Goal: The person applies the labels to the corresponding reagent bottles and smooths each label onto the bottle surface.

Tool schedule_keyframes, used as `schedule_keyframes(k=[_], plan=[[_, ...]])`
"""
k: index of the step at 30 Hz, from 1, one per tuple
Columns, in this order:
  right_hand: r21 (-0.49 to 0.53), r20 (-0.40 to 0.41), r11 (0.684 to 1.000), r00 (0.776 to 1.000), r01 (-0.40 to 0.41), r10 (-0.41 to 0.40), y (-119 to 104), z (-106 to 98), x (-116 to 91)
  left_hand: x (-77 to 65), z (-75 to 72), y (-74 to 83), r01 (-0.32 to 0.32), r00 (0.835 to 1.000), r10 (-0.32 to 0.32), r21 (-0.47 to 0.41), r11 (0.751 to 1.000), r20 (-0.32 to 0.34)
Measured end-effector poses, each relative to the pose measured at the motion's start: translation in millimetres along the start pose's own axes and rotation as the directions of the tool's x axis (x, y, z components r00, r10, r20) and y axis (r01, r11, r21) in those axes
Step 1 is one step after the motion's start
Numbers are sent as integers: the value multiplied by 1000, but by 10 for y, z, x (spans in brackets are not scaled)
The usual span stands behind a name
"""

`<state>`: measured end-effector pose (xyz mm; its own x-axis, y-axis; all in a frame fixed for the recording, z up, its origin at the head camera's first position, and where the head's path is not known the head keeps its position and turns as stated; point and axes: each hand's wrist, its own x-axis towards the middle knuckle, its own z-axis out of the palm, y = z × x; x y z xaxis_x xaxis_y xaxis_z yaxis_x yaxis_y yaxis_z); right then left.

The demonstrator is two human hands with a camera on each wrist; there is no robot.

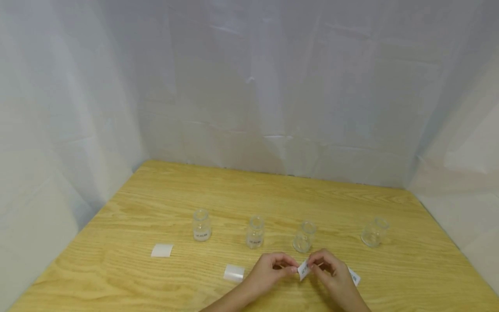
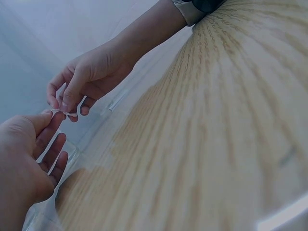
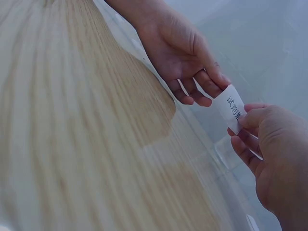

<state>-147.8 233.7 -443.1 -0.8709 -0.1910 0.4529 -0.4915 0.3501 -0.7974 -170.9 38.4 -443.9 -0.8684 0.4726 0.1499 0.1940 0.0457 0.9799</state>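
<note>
A small white label (image 1: pixel 303 270) with dark printed characters is held between both hands. The thumb and forefinger of my left hand (image 1: pixel 270 271) pinch one edge, while my right hand (image 1: pixel 333 275) pinches the opposite side. In the right wrist view the label (image 3: pixel 230 107) faces the camera, partly covered by the right fingers; in the left wrist view it shows as a thin, bent edge. Just behind the hands stands a clear glass bottle (image 1: pixel 304 237) with no label visible. Another printed white label (image 1: pixel 354 276) lies on the table, partly hidden by the right hand.
To the left stand two glass bottles with printed labels, one bottle (image 1: pixel 201 226) farther left and another bottle (image 1: pixel 255 234). A clear bottle (image 1: pixel 375 233) stands at right. Blank white pieces lie on the wooden table (image 1: pixel 128 221): a flat piece (image 1: pixel 161 250) and a curled piece (image 1: pixel 234 273).
</note>
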Motion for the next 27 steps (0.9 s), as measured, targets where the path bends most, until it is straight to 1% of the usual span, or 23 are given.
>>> schedule_keyframes(k=[4,9,11,14,18,20,22,24,26,27], plan=[[-9,10,999,999,35,-35,7,8,-4,-2,-2,17,5,1000,-5,13,1000,10],[-18,28,999,999,33,-32,0,31,-13,-2,-9,-19,-18,999,18,-2,1000,28],[-17,31,999,999,44,-43,-3,36,-17,-3,-12,-21,-25,999,25,-6,1000,30],[9,45,1000,999,17,-18,-13,40,-23,-14,-13,-15,-30,999,30,-19,999,30],[25,102,999,994,-30,27,-35,58,-41,-31,-12,-10,-48,998,49,-34,998,41],[14,121,1000,992,-26,24,-43,74,-47,-33,-10,-15,-63,996,65,-37,997,54],[7,120,1000,993,-18,17,-48,90,-50,-34,-9,-18,-72,995,75,-41,997,66],[16,109,999,994,-35,33,-57,100,-49,-35,-9,-20,-82,994,85,-44,996,74],[23,98,997,993,-71,69,-68,105,-49,-37,-9,-20,-92,993,95,-45,995,72],[29,91,994,991,-103,100,-77,105,-48,-35,-10,-22,-99,992,102,-45,994,69]])
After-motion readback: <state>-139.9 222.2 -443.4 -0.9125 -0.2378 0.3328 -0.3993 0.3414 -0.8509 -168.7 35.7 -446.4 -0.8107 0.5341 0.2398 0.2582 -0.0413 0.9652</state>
